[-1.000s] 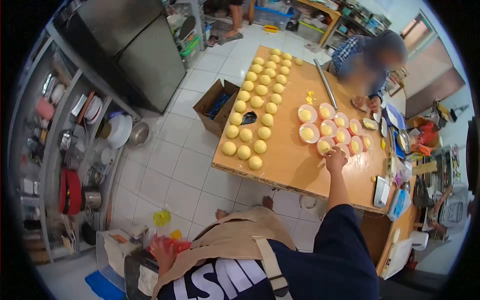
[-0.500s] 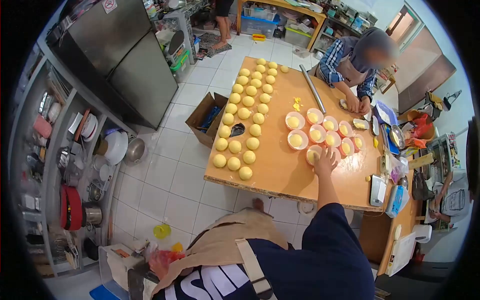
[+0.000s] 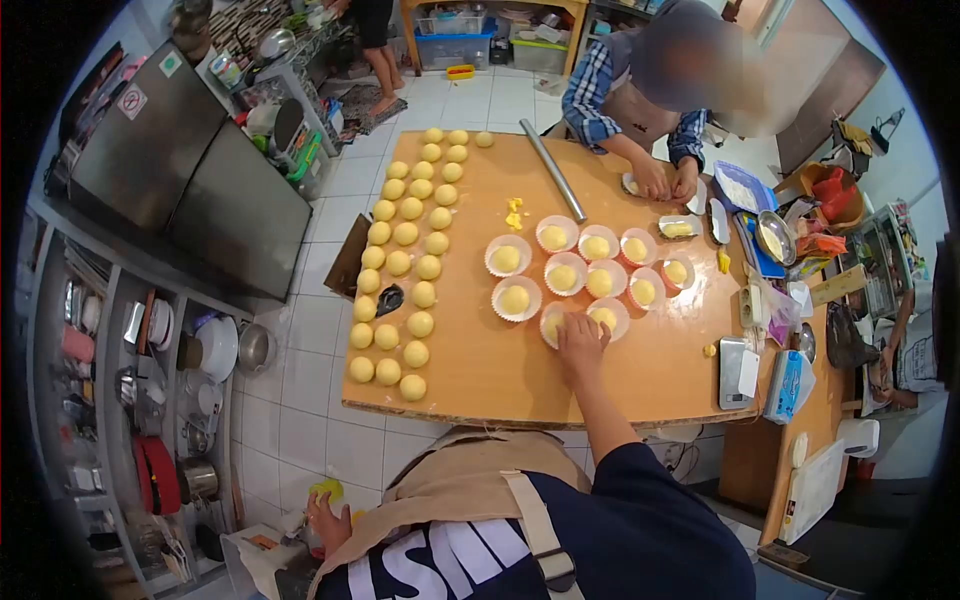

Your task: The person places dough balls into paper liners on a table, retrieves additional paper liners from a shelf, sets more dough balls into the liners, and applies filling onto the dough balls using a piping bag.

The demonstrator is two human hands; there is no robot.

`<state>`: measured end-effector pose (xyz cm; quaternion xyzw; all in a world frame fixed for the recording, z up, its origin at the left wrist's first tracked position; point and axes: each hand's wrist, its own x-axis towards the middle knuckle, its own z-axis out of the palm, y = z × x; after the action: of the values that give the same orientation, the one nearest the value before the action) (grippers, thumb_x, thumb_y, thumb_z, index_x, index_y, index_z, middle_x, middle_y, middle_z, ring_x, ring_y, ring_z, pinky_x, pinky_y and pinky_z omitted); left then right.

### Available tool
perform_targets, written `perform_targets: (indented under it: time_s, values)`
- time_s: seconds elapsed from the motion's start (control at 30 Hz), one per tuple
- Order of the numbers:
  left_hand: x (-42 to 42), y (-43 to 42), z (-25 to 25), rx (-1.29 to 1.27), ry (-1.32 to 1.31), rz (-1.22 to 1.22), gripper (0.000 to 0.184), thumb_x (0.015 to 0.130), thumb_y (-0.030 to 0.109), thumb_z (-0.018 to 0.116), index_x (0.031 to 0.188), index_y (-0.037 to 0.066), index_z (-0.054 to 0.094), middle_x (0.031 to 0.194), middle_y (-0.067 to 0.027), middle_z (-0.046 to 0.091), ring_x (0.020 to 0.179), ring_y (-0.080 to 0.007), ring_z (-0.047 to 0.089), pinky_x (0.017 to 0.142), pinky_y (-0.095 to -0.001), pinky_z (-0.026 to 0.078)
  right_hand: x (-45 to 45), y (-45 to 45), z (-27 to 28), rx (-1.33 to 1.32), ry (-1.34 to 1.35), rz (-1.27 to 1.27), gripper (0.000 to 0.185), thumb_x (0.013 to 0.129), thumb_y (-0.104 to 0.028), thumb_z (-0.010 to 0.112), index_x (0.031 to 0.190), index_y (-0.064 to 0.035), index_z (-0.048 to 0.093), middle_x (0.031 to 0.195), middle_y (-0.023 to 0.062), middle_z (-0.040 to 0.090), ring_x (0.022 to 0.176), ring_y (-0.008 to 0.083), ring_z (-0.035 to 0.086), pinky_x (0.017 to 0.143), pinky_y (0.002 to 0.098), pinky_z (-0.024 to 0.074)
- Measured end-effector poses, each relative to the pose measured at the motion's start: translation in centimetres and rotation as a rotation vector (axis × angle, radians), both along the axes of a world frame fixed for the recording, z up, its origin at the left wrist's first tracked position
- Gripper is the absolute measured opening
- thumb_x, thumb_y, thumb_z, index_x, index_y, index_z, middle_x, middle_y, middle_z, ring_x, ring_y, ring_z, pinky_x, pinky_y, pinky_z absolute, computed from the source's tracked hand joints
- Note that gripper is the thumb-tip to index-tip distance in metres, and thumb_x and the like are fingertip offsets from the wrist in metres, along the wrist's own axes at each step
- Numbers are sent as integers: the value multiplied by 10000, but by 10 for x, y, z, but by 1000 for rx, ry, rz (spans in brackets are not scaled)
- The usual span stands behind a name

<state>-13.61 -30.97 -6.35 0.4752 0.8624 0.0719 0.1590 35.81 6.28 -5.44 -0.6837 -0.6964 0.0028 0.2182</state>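
My right hand (image 3: 583, 350) reaches over the front of a group of paper cups, each with a pale yellow dough ball. Its spread fingers are at the rims of the two nearest cups, the front left cup (image 3: 554, 325) and the front right cup (image 3: 608, 318), partly covering them. I see nothing lifted in it. Low at the left, beside my apron, my left hand (image 3: 328, 522) is raised with its fingers apart. A yellow-green thing (image 3: 327, 489) shows behind it, and some red below. Rows of bare dough balls (image 3: 397, 263) lie along the table's left side.
Across the wooden table (image 3: 480, 355), a co-worker's hands (image 3: 668, 182) work at a small metal mould. A steel rolling tube (image 3: 553, 170) lies near them. A scale (image 3: 738, 373) and a blue packet (image 3: 789, 386) are at the right edge. Shelves and a fridge (image 3: 190, 180) stand left.
The view has shifted, turning toward the right. My right hand has come down closer over the front cups. My left hand is more visible now, fingers up; less of the red thing beside it shows.
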Motion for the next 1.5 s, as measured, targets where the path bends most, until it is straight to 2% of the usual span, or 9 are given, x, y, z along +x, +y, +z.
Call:
perform_targets:
  time_s: [0.37,0.57,0.67,0.8,0.9,1.03,1.17,1.4,1.5]
  values:
    - [44,30,-12,-28,-4,-30,593,690,195,783,1223,76,553,1384,-199,396,1299,-411,345,1033,-524,311,25,61,15,-120,-23,33,137,797,-211,713,897,-117,715,982,32,584,985,244,513,898,444,334]
    - [58,9,4,-163,0,122,575,676,193,783,1202,90,573,1367,-196,418,1282,-401,376,1010,-527,352,25,73,14,-17,17,68,122,760,-189,720,852,-116,686,954,38,563,954,249,513,865,438,351]
    - [72,-11,-9,-15,115,154,564,675,195,787,1193,97,586,1359,-184,426,1283,-389,382,1014,-514,356,26,76,12,7,-14,85,145,753,-204,739,857,-114,697,952,36,567,944,254,510,865,443,351]
    - [31,-57,-81,133,-489,551,561,677,207,795,1187,96,592,1354,-167,433,1295,-374,373,1027,-523,340,24,72,19,11,-44,69,136,750,-212,734,832,-107,705,960,51,581,964,264,522,863,457,373]
    - [63,-40,-37,-60,-79,331,559,691,239,791,1199,117,591,1371,-161,424,1299,-369,370,1035,-534,327,28,76,24,49,24,40,110,748,-162,699,830,-89,694,928,88,599,912,293,554,819,466,415]
    - [51,-50,-41,-54,-43,349,551,714,302,775,1211,147,595,1392,-153,414,1305,-364,367,1047,-536,309,29,95,7,181,77,106,113,773,-134,622,831,-51,672,869,127,658,847,330,608,763,465,453]
    - [28,-59,-23,-36,-30,435,543,729,371,753,1210,167,604,1399,-148,413,1312,-353,361,1055,-532,295,-50,85,44,-34,152,207,100,814,-148,665,864,-62,666,902,122,659,896,303,607,813,434,451]
    - [-57,-134,-78,13,-39,491,567,727,416,748,1236,209,605,1413,-115,409,1318,-339,358,1075,-534,280,-233,48,48,-135,113,626,224,795,-192,698,967,-50,700,915,115,687,802,281,648,750,377,490]
    - [-90,-174,-112,-114,-97,536,578,730,448,739,1245,222,606,1411,-103,412,1309,-340,364,1084,-549,269,-324,21,48,-228,176,842,243,803,-273,707,964,-90,706,943,95,681,914,266,643,895,450,425]
